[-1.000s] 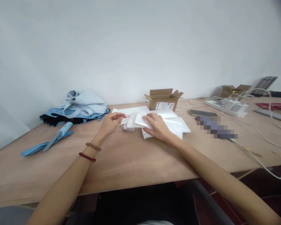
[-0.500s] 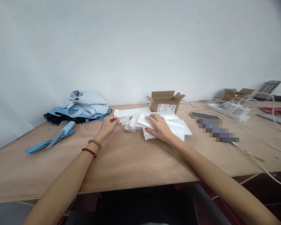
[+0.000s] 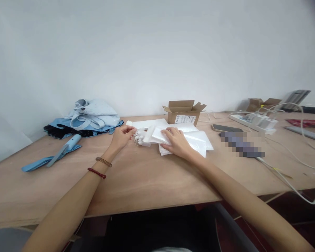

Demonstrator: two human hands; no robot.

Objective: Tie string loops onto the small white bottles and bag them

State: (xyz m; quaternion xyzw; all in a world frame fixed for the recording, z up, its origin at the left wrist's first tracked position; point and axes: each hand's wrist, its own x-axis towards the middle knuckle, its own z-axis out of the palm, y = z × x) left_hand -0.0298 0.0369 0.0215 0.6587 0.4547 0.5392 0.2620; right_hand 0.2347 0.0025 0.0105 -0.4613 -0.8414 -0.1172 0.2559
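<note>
A pile of white plastic pouches (image 3: 196, 140) lies on the wooden table (image 3: 147, 175) in front of a small open cardboard box (image 3: 183, 112). My right hand (image 3: 177, 141) rests flat on the pile, fingers spread over the top pouch (image 3: 159, 134). My left hand (image 3: 122, 136) is at the pile's left end, fingers curled in a pinch on a small white item (image 3: 139, 137) by a cluster of little white pieces. Two bead bracelets (image 3: 101, 167) sit on my left wrist.
A folded blue umbrella (image 3: 57, 155) and a light blue bag (image 3: 94, 115) lie at the left. To the right are a phone (image 3: 227, 128), a white power strip (image 3: 254, 120) with cables (image 3: 291, 182) trailing over the edge, and another cardboard box (image 3: 262, 103).
My left hand has lifted slightly and closed its fingers at the pile's left end. My right hand stays pressed on the pouches. The view shifted a little.
</note>
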